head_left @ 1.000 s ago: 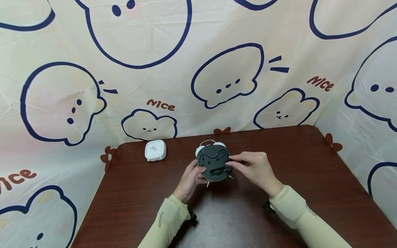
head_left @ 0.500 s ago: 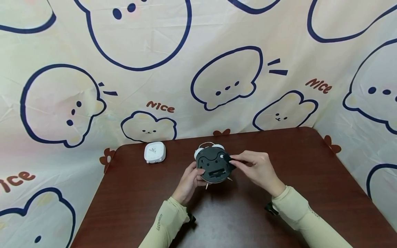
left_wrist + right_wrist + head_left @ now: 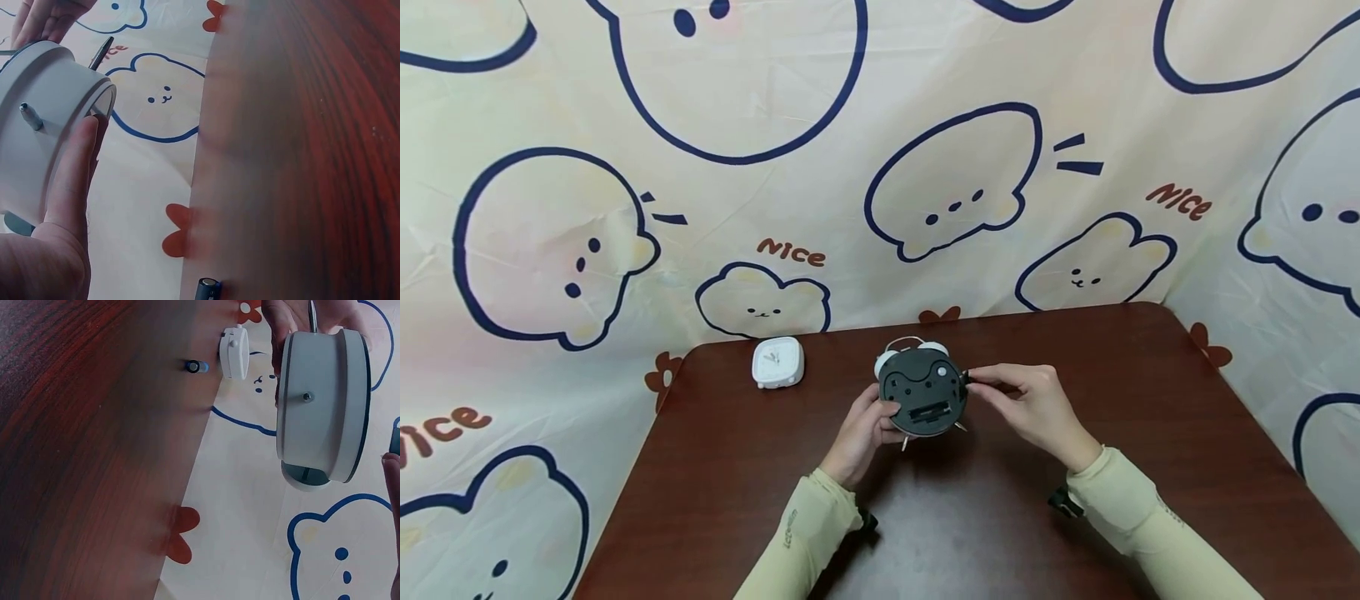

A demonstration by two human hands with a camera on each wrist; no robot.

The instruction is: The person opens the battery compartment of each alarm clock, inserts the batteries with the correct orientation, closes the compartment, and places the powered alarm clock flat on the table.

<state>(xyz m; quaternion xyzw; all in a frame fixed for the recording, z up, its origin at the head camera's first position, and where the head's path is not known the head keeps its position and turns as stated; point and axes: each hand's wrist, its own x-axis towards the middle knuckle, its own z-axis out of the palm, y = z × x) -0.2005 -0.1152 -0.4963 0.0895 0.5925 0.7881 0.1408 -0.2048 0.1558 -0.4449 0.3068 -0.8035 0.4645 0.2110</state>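
A round twin-bell alarm clock point(image 3: 917, 392) is held off the table with its dark back toward the head camera, its white bells and wire handle at the top. My left hand point(image 3: 867, 421) grips its left lower side, thumb on the back and fingers on the front rim. A dark slot shows low on the back, and a small white spot at the upper right. Beside the clock's right edge, my right hand point(image 3: 1030, 400) pinches a small dark flat piece point(image 3: 395, 441) between thumb and fingertips. In the left wrist view the clock's white side and thin metal legs show.
A white square clock point(image 3: 778, 362) stands near the table's back left. A dark battery point(image 3: 197, 366) stands or lies near it in the right wrist view. The brown table point(image 3: 760, 467) meets a cartoon-printed cloth point(image 3: 790, 200) behind and at the sides.
My right hand has drawn the small dark piece from over the clock's back to just off its right edge, uncovering the white spot. My left hand keeps its grip.
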